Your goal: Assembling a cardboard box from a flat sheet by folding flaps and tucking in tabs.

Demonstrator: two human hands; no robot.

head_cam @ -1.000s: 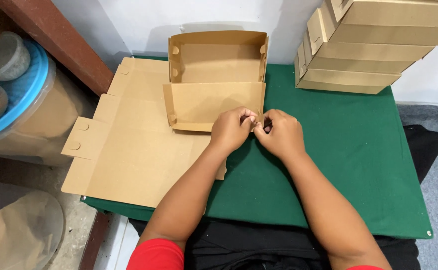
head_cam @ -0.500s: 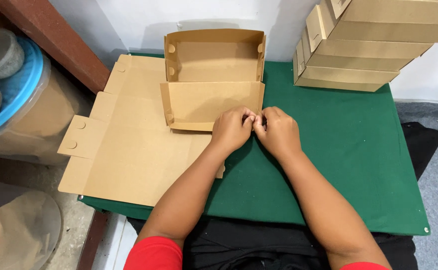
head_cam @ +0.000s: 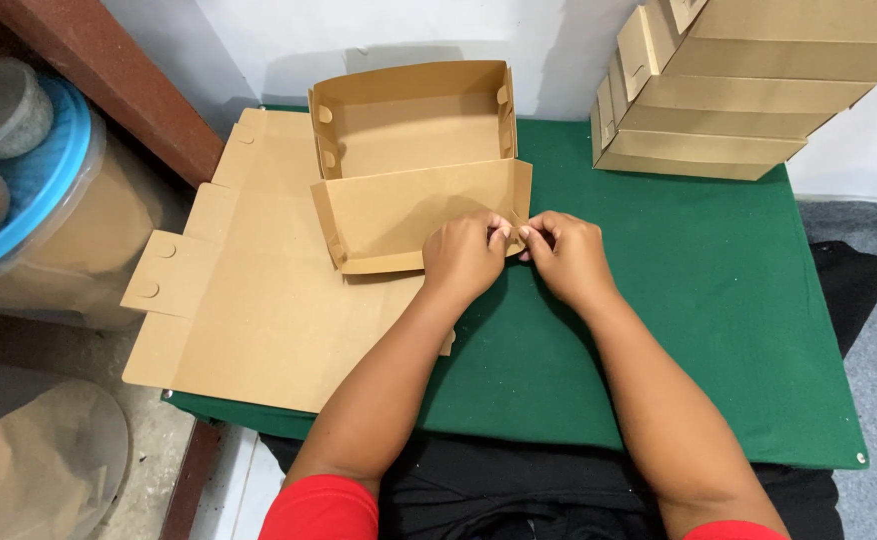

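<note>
A half-folded brown cardboard box (head_cam: 414, 140) lies on the green table (head_cam: 719, 300), its far tray upright and its near lid part lying open toward me. My left hand (head_cam: 464, 255) and my right hand (head_cam: 564, 255) meet at the lid's near right corner. Both pinch the small corner flap there between fingers and thumbs. The flap itself is mostly hidden by my fingers.
A stack of flat, unfolded cardboard blanks (head_cam: 249, 300) lies on the table's left side, overhanging its edge. Finished folded boxes (head_cam: 739, 90) are piled at the far right. A blue-lidded plastic tub (head_cam: 29, 200) with jars stands left of the table, below a wooden beam.
My hands stay at the lid's right corner, fingers shifting slightly on the flap. The view has drifted a little; the box has not visibly moved.
</note>
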